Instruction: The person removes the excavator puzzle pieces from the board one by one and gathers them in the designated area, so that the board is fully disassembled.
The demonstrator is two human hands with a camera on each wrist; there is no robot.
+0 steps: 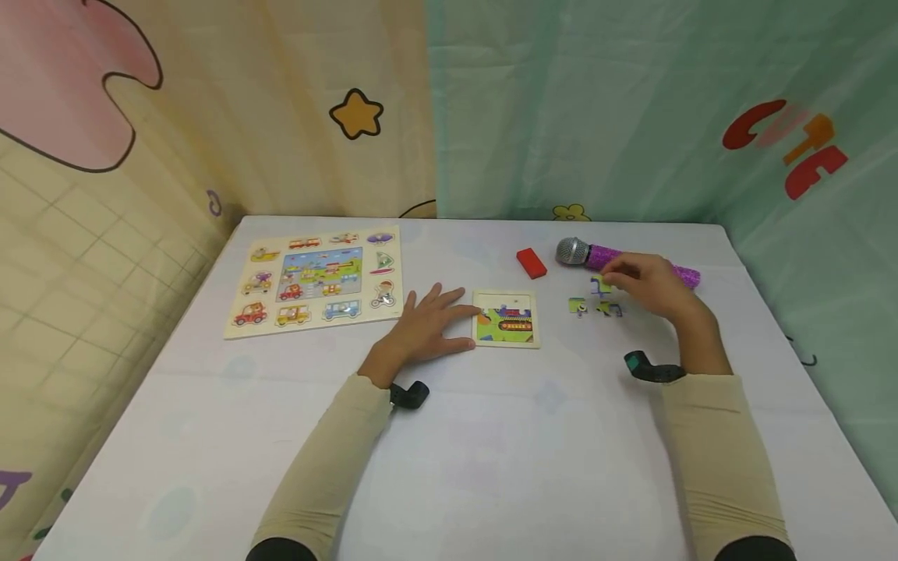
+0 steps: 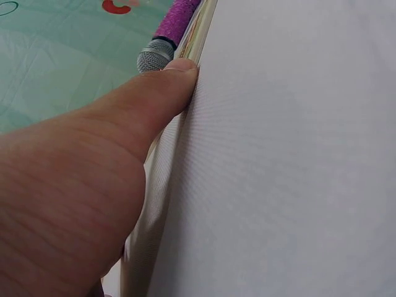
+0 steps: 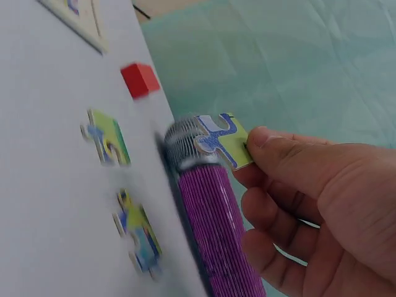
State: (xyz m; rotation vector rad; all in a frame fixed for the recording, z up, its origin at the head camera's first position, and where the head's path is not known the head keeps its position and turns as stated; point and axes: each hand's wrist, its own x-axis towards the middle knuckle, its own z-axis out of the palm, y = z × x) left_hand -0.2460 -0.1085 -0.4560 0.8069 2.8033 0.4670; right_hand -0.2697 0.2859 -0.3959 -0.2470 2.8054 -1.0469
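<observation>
My right hand (image 1: pixel 659 290) pinches a jigsaw piece (image 3: pixel 232 141) between thumb and fingers; the piece is yellow-green with blue. Two loose jigsaw pieces, one green (image 1: pixel 578 306) and one darker (image 1: pixel 609 309), lie on the table just below that hand. Spread flat, my left hand (image 1: pixel 424 331) rests on the table, with the thumb and index fingertips at the left edge of a small framed jigsaw board (image 1: pixel 503 296). A train picture partly fills this board. In the left wrist view the thumb (image 2: pixel 139 105) presses at the board's edge.
Behind the right hand lies a purple glittery microphone (image 1: pixel 603 255) with a silver head. A red block (image 1: pixel 531 263) sits left of it. At the far left is a large vehicle puzzle board (image 1: pixel 238 327). Patterned curtains (image 1: pixel 561 117) hang along the white table's back.
</observation>
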